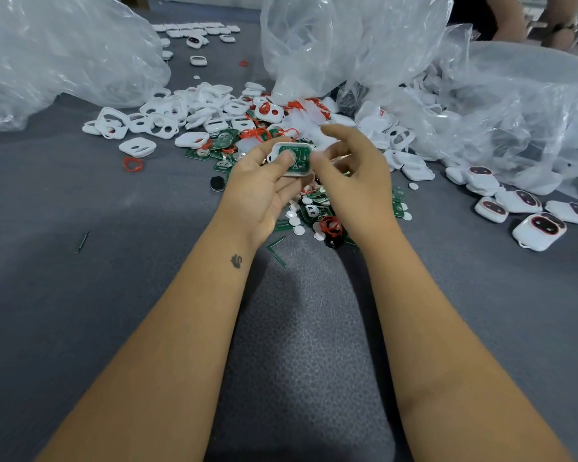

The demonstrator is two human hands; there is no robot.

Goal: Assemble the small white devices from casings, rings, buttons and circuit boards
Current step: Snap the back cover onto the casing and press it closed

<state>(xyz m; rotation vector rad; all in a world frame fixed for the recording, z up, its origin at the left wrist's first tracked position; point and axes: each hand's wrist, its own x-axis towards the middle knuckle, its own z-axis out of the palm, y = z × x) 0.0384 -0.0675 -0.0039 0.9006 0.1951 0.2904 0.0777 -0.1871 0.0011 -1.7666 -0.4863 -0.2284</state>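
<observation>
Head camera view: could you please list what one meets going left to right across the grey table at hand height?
Loose red rubber ring → left hand holding white casing with green circuit board → right hand → finished white devices.

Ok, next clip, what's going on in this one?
A person is assembling small devices at a grey table. The left hand grips a white casing with a green circuit board seated in it, thumb pressing on the board. The right hand hovers beside it, fingers loosely curled, holding nothing visible. Behind lies a pile of loose parts; finished units sit to the right.
</observation>
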